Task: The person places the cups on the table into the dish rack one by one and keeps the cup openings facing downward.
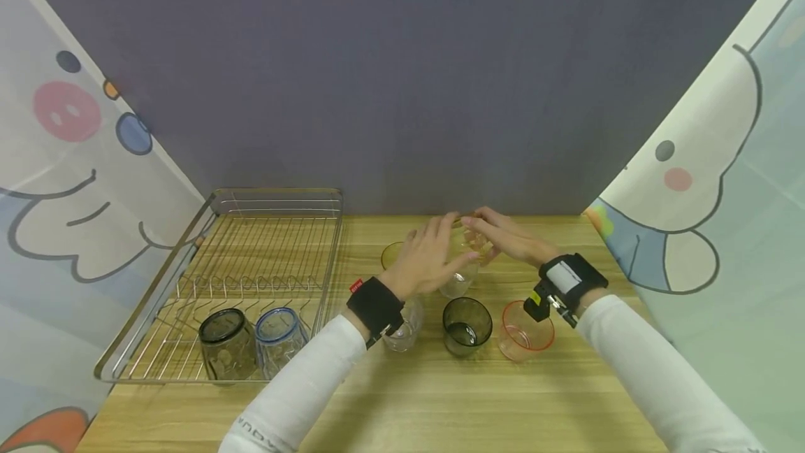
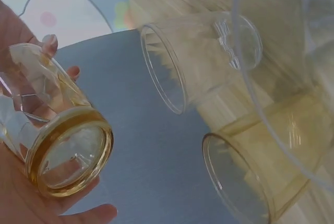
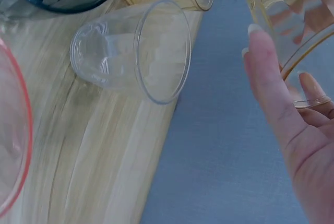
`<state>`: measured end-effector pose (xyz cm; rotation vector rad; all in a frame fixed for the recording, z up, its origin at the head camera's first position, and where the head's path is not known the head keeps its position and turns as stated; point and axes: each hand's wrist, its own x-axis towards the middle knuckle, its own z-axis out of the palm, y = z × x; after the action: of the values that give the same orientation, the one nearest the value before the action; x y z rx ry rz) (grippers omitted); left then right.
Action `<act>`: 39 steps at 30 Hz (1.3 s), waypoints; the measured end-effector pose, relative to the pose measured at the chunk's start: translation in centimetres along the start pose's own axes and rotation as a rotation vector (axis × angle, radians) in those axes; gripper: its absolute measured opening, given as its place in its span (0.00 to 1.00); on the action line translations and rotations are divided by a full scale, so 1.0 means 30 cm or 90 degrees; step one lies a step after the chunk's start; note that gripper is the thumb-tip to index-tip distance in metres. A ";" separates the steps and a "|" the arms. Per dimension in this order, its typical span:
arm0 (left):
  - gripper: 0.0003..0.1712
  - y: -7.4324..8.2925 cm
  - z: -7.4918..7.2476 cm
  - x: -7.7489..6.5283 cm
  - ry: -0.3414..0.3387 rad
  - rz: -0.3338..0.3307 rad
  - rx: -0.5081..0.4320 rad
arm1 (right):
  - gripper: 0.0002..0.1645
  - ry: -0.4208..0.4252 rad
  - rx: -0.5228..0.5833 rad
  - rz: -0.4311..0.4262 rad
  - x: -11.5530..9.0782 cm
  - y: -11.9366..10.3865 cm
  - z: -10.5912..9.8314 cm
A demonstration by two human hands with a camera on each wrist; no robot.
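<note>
- Head view: I hold the amber-tinted glass (image 1: 476, 240) in the air between both hands, above the far side of the wooden surface (image 1: 503, 411).
- Head view: my right grip (image 1: 512, 240) bends round that glass, while my left grip (image 1: 423, 261) is spread beside it, fingers fairly straight, thumb well apart; I cannot tell how firmly the left one touches.
- Head view: below my hands stands a clear glass (image 1: 458, 284), with a yellow-tinted glass (image 1: 391, 257) partly behind my left fingers. Nearer me come a second clear glass (image 1: 405, 327) by my left wristband (image 1: 376, 306), a dark glass (image 1: 467, 327) and a red-rimmed glass (image 1: 526, 333).
- Head view: to my left, the wire rack (image 1: 277, 191) bears a smoky glass (image 1: 222, 348) and a blue-rimmed glass (image 1: 279, 344), side by side at its near end.
- Left wrist view: the amber-tinted glass is tilted, one thick amber ring toward the camera, fingers on both sides of it; the yellow-tinted glass stands apart from it.
- Right wrist view: my right thumb and fingers pinch the amber-tinted glass, partly cut off by the picture's edge, well clear of the surface.
</note>
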<state>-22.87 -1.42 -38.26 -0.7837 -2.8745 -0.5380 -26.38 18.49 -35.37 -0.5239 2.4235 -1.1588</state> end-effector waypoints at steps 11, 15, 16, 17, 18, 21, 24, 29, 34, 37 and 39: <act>0.46 -0.054 -0.001 -0.030 0.049 0.003 -0.266 | 0.38 0.001 0.031 0.004 0.009 -0.012 0.019; 0.34 -0.064 -0.001 -0.039 0.069 -0.003 -0.365 | 0.38 -0.008 0.056 -0.007 0.014 -0.017 0.027; 0.32 -0.065 0.001 -0.041 0.078 -0.014 -0.401 | 0.38 -0.007 0.056 -0.007 0.014 -0.019 0.028; 0.30 -0.065 0.004 -0.043 0.089 -0.028 -0.437 | 0.38 -0.009 0.061 -0.010 0.015 -0.021 0.031; 0.29 -0.064 0.006 -0.045 0.102 -0.047 -0.470 | 0.37 -0.008 0.064 -0.011 0.016 -0.023 0.034; 0.27 -0.061 0.012 -0.056 0.140 -0.106 -0.553 | 0.37 -0.008 0.065 -0.013 0.018 -0.021 0.047; 0.25 -0.060 0.015 -0.066 0.168 -0.144 -0.606 | 0.38 -0.010 0.079 -0.019 0.020 -0.014 0.064; 0.24 -0.070 0.020 -0.067 0.191 -0.182 -0.714 | 0.46 -0.020 0.112 -0.025 0.024 -0.015 0.080; 0.24 -0.071 0.026 -0.063 0.204 -0.222 -0.780 | 0.46 -0.036 0.141 -0.031 0.032 -0.025 0.088; 0.24 -0.069 0.026 -0.061 0.223 -0.230 -0.794 | 0.46 -0.046 0.147 -0.027 0.037 -0.031 0.095; 0.23 -0.070 0.024 -0.061 0.235 -0.234 -0.795 | 0.46 -0.057 0.152 -0.028 0.040 -0.035 0.101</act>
<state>-22.37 -3.69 -39.94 -0.1315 -2.0729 -2.2850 -25.71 15.35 -36.51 -0.5437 2.1696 -1.3897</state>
